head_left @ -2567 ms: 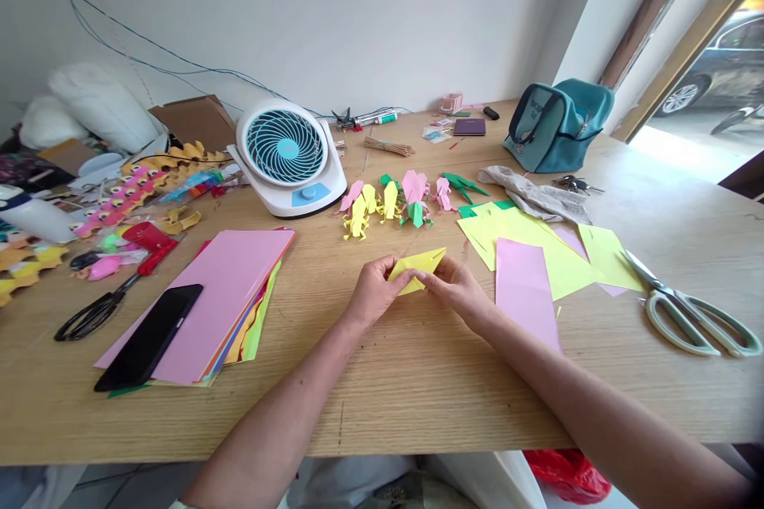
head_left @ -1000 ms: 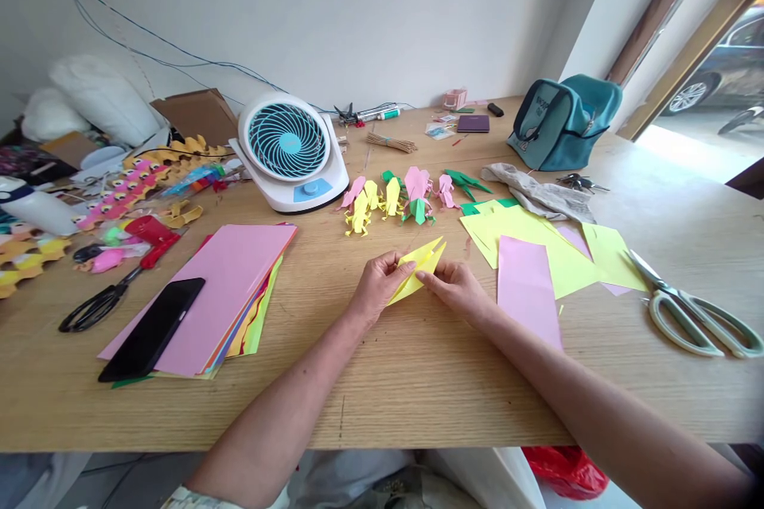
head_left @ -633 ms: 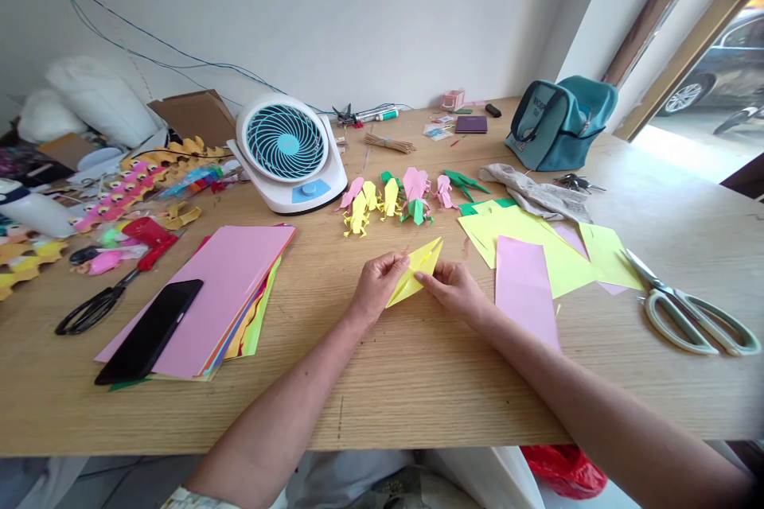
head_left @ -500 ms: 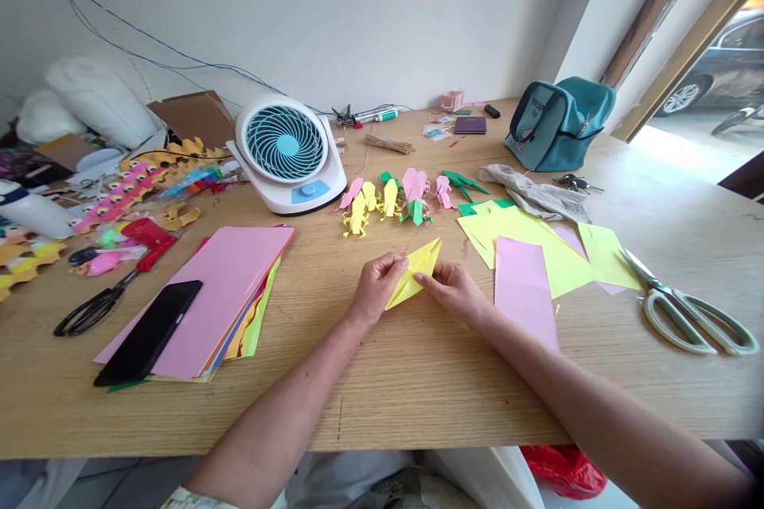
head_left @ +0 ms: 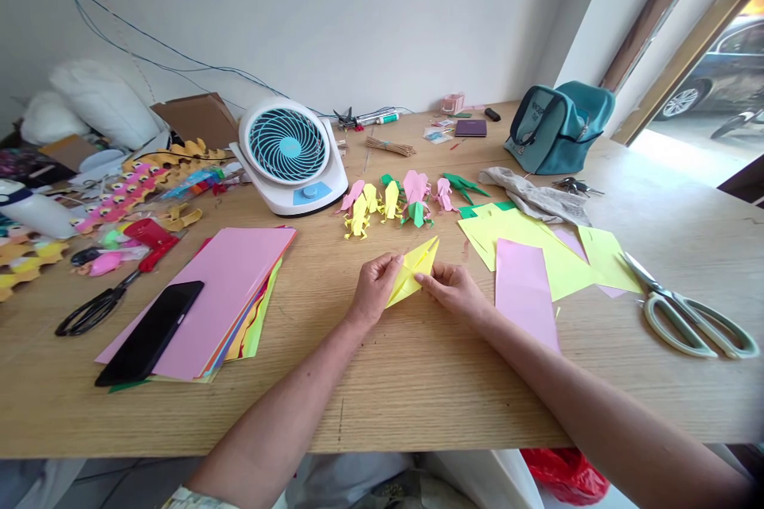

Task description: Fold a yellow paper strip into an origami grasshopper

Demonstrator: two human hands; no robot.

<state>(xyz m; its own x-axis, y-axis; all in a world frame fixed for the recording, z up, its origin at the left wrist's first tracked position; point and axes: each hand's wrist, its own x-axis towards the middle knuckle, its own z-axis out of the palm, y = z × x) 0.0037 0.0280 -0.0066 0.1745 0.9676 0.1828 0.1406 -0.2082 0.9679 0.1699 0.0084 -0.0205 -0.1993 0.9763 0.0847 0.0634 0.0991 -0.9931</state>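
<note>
L hand (head_left: pixel 375 292): pinching yellow folded paper (head_left: pixel 413 270), left edge
R hand (head_left: pixel 454 289): pinching same paper, right edge
Beyond: origami figures (head_left: pixel 394 201) on table (head_left: pixel 418 382)

Both forearms bare to the elbows; left hand (head_left: pixel 375 292) and right hand (head_left: pixel 457 291) ungloved, no rings or watch visible.

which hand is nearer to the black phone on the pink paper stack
Left. The left hand lies right of the black phone, with bare table between; the right hand is farther right, past the folded yellow paper both hands hold.
</note>
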